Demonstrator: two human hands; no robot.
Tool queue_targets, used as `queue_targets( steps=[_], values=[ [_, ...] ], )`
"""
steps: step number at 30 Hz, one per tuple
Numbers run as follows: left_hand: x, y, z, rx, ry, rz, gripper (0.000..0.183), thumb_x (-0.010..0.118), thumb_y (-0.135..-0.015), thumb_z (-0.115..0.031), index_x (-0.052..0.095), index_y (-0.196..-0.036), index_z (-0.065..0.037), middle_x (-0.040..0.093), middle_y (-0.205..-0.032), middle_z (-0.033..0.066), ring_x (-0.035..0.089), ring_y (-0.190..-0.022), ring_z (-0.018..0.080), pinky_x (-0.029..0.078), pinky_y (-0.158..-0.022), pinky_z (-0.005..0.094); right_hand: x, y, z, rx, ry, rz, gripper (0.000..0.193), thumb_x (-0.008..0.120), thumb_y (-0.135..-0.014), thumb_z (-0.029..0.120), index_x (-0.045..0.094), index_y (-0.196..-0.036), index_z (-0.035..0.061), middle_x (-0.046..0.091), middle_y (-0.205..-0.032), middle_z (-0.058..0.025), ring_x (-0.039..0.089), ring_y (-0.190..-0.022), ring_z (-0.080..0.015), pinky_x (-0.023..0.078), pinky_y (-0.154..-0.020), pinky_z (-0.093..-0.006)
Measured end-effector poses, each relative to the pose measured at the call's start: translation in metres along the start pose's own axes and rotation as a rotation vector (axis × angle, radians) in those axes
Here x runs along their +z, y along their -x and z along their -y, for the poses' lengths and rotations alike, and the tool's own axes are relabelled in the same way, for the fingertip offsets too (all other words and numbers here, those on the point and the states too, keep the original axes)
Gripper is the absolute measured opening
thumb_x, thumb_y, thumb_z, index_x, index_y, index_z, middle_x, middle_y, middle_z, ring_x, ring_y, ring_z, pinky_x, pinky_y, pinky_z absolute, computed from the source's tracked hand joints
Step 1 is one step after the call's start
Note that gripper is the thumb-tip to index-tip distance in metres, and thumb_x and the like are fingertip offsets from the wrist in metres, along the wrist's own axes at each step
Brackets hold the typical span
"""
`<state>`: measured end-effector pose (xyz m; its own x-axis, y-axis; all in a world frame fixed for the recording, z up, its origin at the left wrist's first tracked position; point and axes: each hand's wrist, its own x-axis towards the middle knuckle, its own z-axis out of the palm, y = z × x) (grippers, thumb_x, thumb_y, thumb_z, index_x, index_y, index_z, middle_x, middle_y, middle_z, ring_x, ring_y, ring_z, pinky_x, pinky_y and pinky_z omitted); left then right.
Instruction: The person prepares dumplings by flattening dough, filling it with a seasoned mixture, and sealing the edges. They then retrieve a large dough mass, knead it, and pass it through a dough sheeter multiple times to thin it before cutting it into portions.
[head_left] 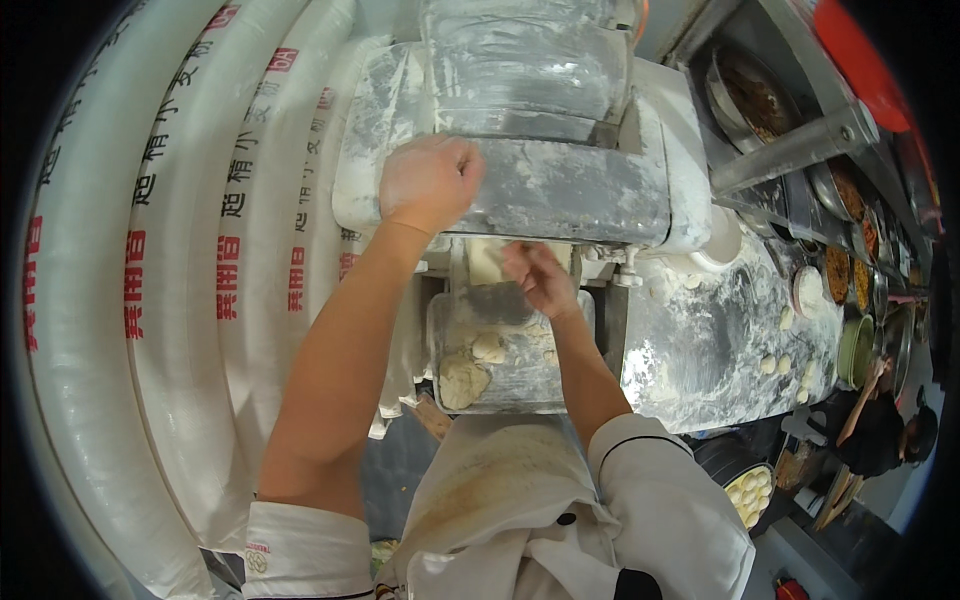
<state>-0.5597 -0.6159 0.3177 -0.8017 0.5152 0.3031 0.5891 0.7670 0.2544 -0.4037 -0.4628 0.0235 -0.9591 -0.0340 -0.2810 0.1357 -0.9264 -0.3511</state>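
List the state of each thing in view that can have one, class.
Machine: flour-dusted; running or stopped, cannot tell
Left hand: curled, at the machine
Dough sheet: flat
Right hand: fingers bent, by the dough sheet; contact unclear
Tray: floury
Dough lump: rounded, uneven, on the tray
Table: floury, dough pieces on it
Sacks: full, bulging
Apron: stained

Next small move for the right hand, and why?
Probably guide the pale dough sheet toward the tray with the right hand: the sheet shows just below the machine's front edge, and that hand's fingers are right by it, though blur hides any contact. The left hand is up at the machine's front.
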Motion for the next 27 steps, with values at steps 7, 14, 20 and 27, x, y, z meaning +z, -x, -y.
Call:
queue_targets(
  steps=[7, 14, 20, 27],
  values=[
    [0.006, -0.014, -0.014, 0.041, 0.057, -0.044, 0.03, 0.062, -0.093, -0.031, 0.067, -0.073, -0.009, 0.069, -0.078, 0.01, 0.067, -0.079, 0.0344, 0.053, -0.07, 0.0481, -0.01, -0.064, 0.038, -0.235, -0.384, -0.057, 0.045, 0.057, -0.103, 0.037, 0.059, -0.137, 0.0072, 0.064, -0.137, -0.0112, 0.058, -0.13, -0.0314, 0.045, -0.113, -0.0475],
    [-0.006, 0.01, 0.01, -0.018, -0.005, -0.056, 0.031, 0.063, -0.092, -0.029, 0.069, -0.07, -0.009, 0.069, -0.076, 0.01, 0.068, -0.075, 0.0337, 0.055, -0.068, 0.0473, -0.007, 0.032, -0.064, -0.106, -0.293, -0.387, 0.045, 0.064, -0.102, 0.031, 0.055, -0.141, 0.0111, 0.064, -0.138, -0.0059, 0.059, -0.13, -0.0267, 0.043, -0.115, -0.048],
    [0.012, -0.018, -0.022, 0.067, 0.076, -0.049, 0.033, 0.063, -0.094, -0.03, 0.065, -0.071, -0.007, 0.068, -0.076, 0.0101, 0.066, -0.076, 0.0343, 0.053, -0.069, 0.0469, -0.082, 0.02, -0.032, -0.267, -0.187, -0.465, 0.052, 0.074, -0.095, 0.02, 0.054, -0.142, 0.0099, 0.062, -0.137, -0.0067, 0.058, -0.129, -0.0269, 0.044, -0.113, -0.0451],
    [-0.008, -0.005, -0.004, -0.014, 0.033, 0.039, 0.034, 0.059, -0.097, -0.03, 0.066, -0.074, -0.006, 0.069, -0.081, 0.0121, 0.066, -0.08, 0.0354, 0.054, -0.073, 0.0476, 0.094, 0.126, 0.022, -0.218, 0.294, -0.254, 0.055, 0.076, -0.086, 0.006, 0.056, -0.137, -0.0002, 0.067, -0.124, -0.0106, 0.065, -0.112, -0.0243, 0.053, -0.097, -0.0384]
  ],
)
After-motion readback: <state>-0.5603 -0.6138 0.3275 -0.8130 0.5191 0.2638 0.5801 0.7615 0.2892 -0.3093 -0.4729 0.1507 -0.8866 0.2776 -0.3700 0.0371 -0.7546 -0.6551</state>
